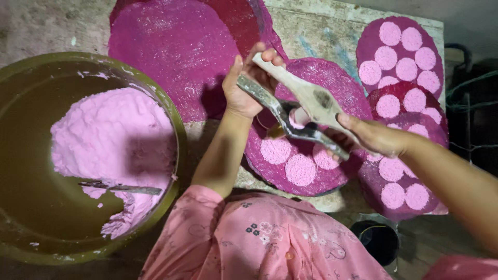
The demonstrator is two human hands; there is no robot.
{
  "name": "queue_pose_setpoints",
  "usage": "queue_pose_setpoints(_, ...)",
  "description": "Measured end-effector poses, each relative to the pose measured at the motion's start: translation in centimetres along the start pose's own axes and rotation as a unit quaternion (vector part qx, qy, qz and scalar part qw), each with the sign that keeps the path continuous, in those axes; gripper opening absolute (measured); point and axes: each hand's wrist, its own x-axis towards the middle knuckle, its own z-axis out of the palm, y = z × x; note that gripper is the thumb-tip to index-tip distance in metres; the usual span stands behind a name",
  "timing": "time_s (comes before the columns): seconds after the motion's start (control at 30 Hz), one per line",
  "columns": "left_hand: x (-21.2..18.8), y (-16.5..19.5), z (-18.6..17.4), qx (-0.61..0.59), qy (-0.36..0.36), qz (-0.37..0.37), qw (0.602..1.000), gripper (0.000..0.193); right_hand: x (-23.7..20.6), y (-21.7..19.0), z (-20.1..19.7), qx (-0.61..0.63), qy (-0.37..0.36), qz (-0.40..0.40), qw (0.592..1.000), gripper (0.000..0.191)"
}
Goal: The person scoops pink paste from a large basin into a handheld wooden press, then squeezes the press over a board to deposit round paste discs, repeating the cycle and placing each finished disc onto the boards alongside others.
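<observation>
My left hand is curled round the far ends of a hinged press, fingers wrapped over the pale, worn wooden arm and the thumb against the dull grey metal one. My right hand grips the near ends, closed over both arms. Where the two arms meet, a small lump of pink dough sits in the round cup between them.

The press hangs over a round woven mat, magenta and coarse-grained, lying at the middle of the worktop. On the mat's near half lie three flat pink discs, dimpled all over, just beside one another. More mats carrying discs overlap along the right edge. A large bare mat covers the far left corner.

Off the left edge stands a wide olive bowl, smooth-walled, holding a crumbly heap of pink dough with a flat metal blade lying in it.
</observation>
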Motion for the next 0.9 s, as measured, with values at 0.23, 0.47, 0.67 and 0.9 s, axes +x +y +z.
queue_pose_setpoints(0.23, 1.5, 1.4, -1.2, 0.042, 0.057, 0.067, 0.995, 0.031, 1.2, -4.6, -2.1, -0.053, -0.004, 0.055, 0.997, 0.092)
queue_pose_setpoints(0.47, 1.9, 1.5, -3.2, -0.056, 0.008, 0.119, 0.991, 0.024, 3.2, -5.8, -1.0, -0.175, 0.07, 0.108, 0.976, 0.1)
queue_pose_setpoints(0.67, 1.4, 3.8, -3.6, -0.007, -0.007, 0.118, 0.993, 0.023, 4.9, -5.6, 1.1, -0.101, 0.069, 0.03, 0.992, 0.094)
queue_pose_setpoints(0.9, 1.5, 0.5, -3.8, -0.048, 0.046, 0.113, 0.991, 0.021, 3.3, -5.5, 0.5, -0.17, 0.113, 0.107, 0.973, 0.087)
